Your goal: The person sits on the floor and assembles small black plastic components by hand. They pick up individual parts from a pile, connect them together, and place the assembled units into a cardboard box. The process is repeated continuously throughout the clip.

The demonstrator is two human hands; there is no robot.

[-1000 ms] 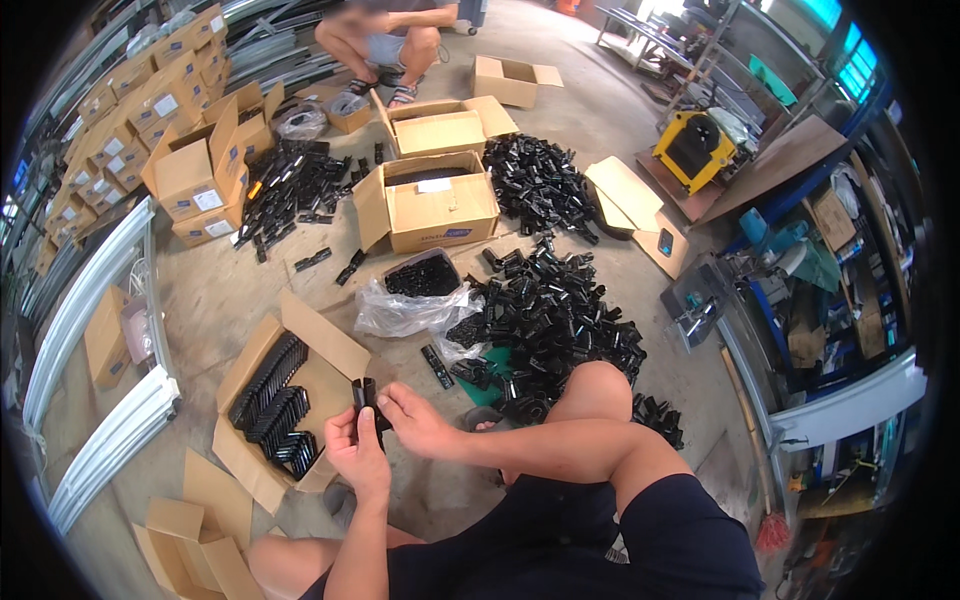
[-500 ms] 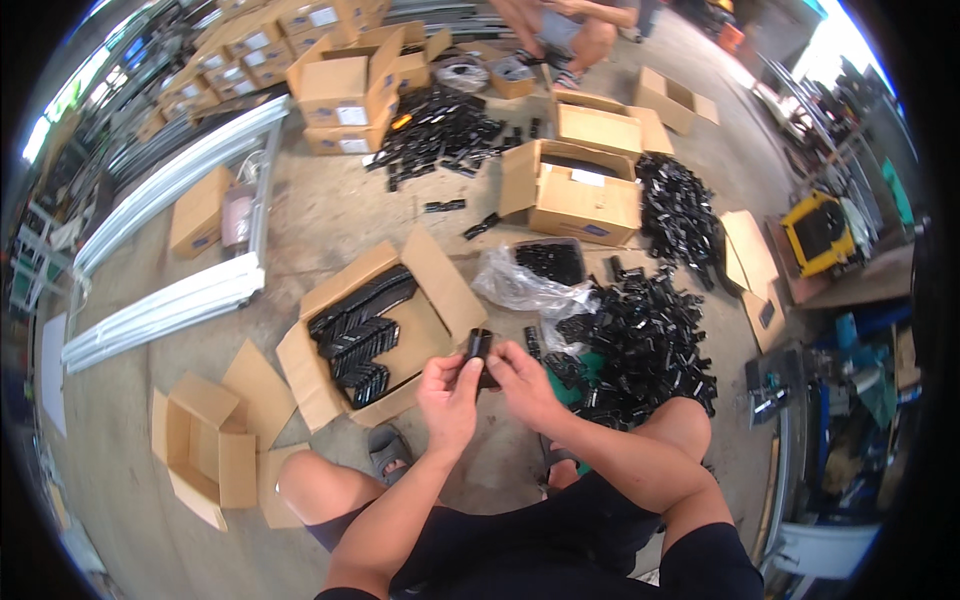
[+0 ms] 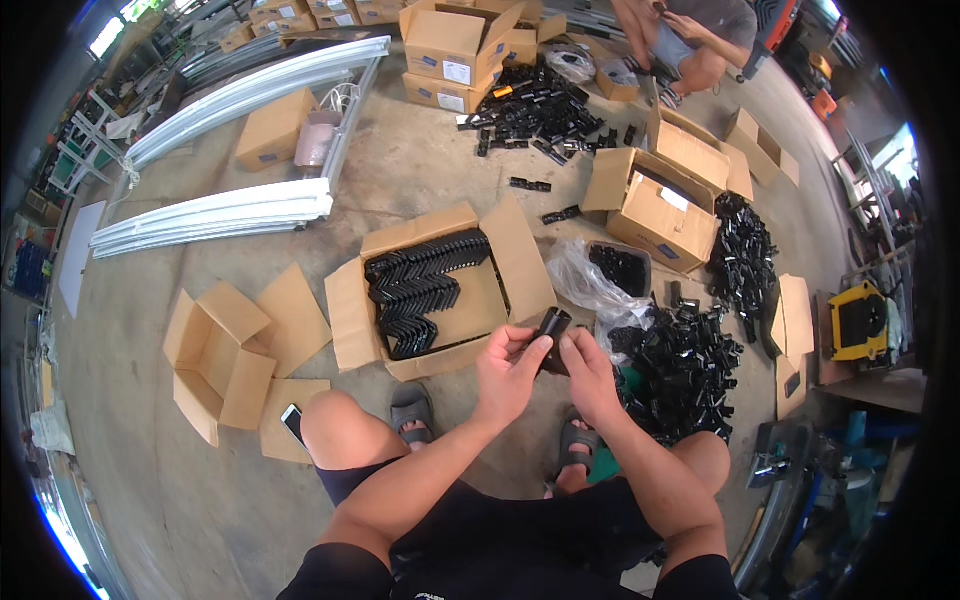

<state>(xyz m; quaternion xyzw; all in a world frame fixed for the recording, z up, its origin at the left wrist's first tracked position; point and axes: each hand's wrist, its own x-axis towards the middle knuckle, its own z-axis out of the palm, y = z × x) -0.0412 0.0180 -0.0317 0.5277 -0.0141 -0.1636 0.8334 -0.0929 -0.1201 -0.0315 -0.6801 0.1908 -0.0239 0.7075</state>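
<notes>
In front of my knees, my left hand (image 3: 508, 378) and my right hand (image 3: 590, 378) are closed on a black tubular fitting (image 3: 554, 322). Its rounded upper end sticks out between my thumbs; my fingers cover the lower part. Just left of them stands an open cardboard box (image 3: 522, 258), in which similar black fittings (image 3: 415, 288) lie in slanted, nested rows along the left and far side. Near my right hand spreads a loose heap of black fittings (image 3: 685, 375).
Beyond the heap are a plastic-lined bin (image 3: 618, 270) and an open carton (image 3: 660, 225). An empty carton (image 3: 215, 355) and a phone (image 3: 293, 424) lie on my left. White metal profiles (image 3: 215, 218) rest farther off. Another person (image 3: 700, 45) sits at the far right.
My view has turned left, so the surroundings sit farther right in the picture. Both hands still hold the black fitting, now with its top tilted more to the right.
</notes>
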